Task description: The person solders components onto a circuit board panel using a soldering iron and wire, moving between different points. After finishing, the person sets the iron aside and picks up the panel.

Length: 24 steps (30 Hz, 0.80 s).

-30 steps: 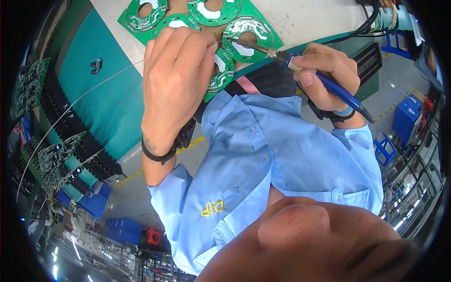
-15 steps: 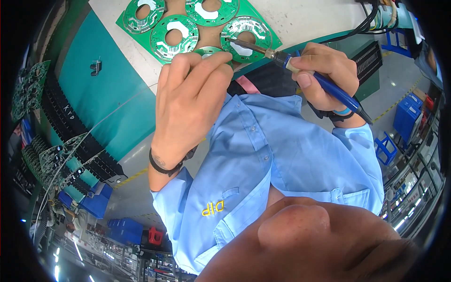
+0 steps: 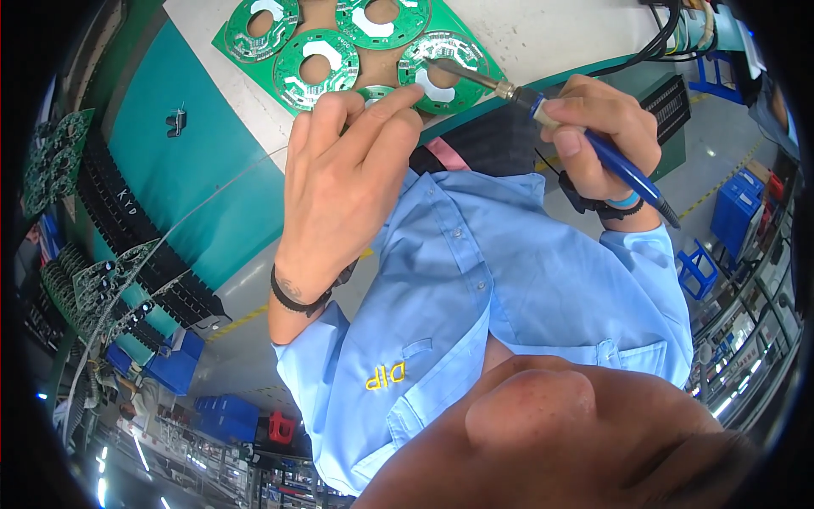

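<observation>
My right hand [image 3: 606,136] grips a blue-handled soldering iron [image 3: 626,168] like a pen. The iron's metal tip points left over a round green circuit board [image 3: 437,42] at the right of the panel. My left hand [image 3: 339,187] is closed at the panel's near edge, fingers curled and forefinger reaching toward that same board. A thin solder wire [image 3: 216,194] runs up from the left into this hand; the fingers hide its end. The green panel [image 3: 234,53] carries several ring-shaped boards with centre holes and white patches; my left hand partly covers the nearest ring.
A small dark component [image 3: 175,121] lies on the teal mat [image 3: 144,76] at left. Beyond it are a black slotted rack [image 3: 127,204] and upright green boards [image 3: 106,276]. Black cables [image 3: 657,38] cross the bench's far right. A blue stool [image 3: 697,270] stands on the floor at right.
The iron and my right hand have shifted slightly to the right, and the tip sits a little farther away on the right-hand ring. My left hand has barely moved.
</observation>
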{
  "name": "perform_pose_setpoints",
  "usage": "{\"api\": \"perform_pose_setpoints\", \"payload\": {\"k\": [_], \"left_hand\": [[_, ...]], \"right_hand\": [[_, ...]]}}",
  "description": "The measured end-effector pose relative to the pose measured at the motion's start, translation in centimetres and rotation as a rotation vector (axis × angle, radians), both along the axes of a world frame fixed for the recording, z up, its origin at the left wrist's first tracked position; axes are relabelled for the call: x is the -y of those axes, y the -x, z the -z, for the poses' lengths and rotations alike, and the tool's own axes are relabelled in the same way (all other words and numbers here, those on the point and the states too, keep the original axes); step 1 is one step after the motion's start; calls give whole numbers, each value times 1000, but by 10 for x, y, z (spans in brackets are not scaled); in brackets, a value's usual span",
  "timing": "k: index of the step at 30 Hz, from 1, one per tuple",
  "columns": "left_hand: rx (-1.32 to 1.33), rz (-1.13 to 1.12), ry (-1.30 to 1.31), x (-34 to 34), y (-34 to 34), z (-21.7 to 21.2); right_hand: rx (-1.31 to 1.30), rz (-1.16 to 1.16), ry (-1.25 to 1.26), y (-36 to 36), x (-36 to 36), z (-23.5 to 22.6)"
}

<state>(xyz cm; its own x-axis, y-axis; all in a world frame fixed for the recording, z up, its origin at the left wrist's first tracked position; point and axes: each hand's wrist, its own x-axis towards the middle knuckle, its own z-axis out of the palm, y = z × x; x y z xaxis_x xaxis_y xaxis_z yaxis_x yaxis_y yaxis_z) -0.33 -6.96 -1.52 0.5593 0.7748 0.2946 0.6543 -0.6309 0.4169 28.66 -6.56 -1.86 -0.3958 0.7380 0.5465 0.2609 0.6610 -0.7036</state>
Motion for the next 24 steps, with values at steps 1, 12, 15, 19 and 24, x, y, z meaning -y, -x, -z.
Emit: {"api": "perform_pose_setpoints", "payload": {"k": [1,12,15,19,24], "left_hand": [[2,-2,1,0,0,0],[115,-11,4,0,-1,0],[168,-82,-18,7,13,2],[230,-207,-39,5,38,0],[252,-372,46,1,47,-2]], "right_hand": [[8,12,-2,-2,0,-1],[-6,636,135,1,-29,-14],[-202,545,92,2,-18,2],[-287,324,74,11,-8,-1],[-320,-16,112,24,-5,-10]]}}
